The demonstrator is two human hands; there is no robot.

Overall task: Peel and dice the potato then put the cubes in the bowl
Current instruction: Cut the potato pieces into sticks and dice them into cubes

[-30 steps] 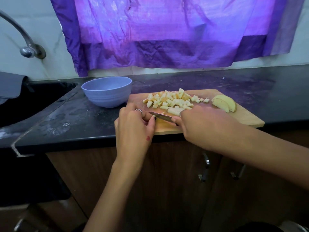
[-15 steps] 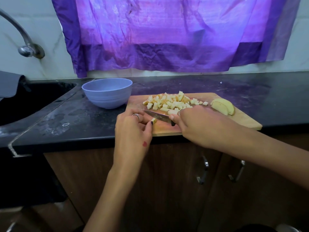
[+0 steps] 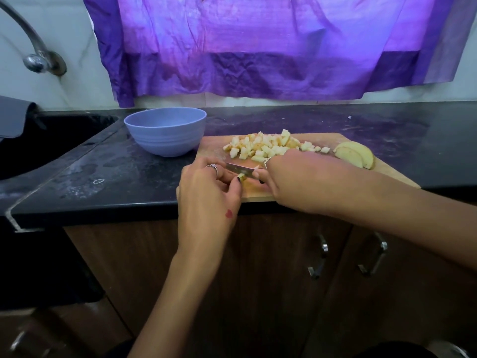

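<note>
Wooden cutting board (image 3: 304,193), pale, rectangular, lying on the black countertop (image 3: 108,182) with its near edge at the counter's front lip.

Potato cubes (image 3: 268,147): a loose heap of small pale dice on the far half of the board, none in the bowl so far as the rim allows one to see.

Potato wedges (image 3: 355,153): two peeled slices, uncut, leaning together at the board's right end, apart from the heap.

Bowl (image 3: 165,133): lavender-blue, ribbed wall, upright on the counter just left of the board's far corner.

Knife (image 3: 241,170): short steel blade pointing left, low over the board's near half. The person's right hand (image 3: 291,182) grips the handle, fingers curled round it and hiding it; a ring shows on one finger.

Potato piece (image 3: 241,177): one small strip under the blade, pinched between the thumb and fingertips of the left hand (image 3: 209,195), which rests at the board's left edge; ring on one finger, dark nail polish, a red mark on the back of the hand.

Background: purple cloth (image 3: 258,47) hung on the wall; curved metal tap (image 3: 33,47) over a dark sink (image 3: 38,140) at left; brown cabinet doors (image 3: 284,267) with metal handles below.
</note>
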